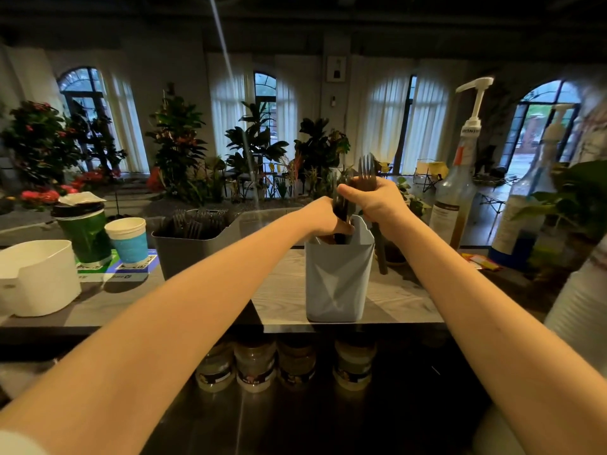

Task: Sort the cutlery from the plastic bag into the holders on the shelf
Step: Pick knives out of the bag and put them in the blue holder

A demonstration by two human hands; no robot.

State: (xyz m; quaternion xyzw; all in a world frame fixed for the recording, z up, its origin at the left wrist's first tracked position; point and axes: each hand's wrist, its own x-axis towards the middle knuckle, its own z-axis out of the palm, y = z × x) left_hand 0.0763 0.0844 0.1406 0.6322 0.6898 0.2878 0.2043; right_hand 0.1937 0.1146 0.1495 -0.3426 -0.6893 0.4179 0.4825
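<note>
A pale blue holder (338, 277) stands on the grey shelf (394, 297) in the middle. My left hand (323, 216) reaches into its top and grips dark cutlery (340, 205) there. Just above the holder's right rim, my right hand (377, 201) is curled round a bunch of dark plastic forks (366, 170), tines up. A grey holder (193, 244) to the left is filled with several dark forks. A white holder (36, 280) sits at the far left. The plastic bag is not in view.
Two paper cups (128, 238) stand between the white and grey holders. Pump syrup bottles (456, 198) and a leafy plant (571, 205) crowd the shelf's right end. Several jars (254, 366) sit on the dark counter below the shelf. Potted plants fill the room behind.
</note>
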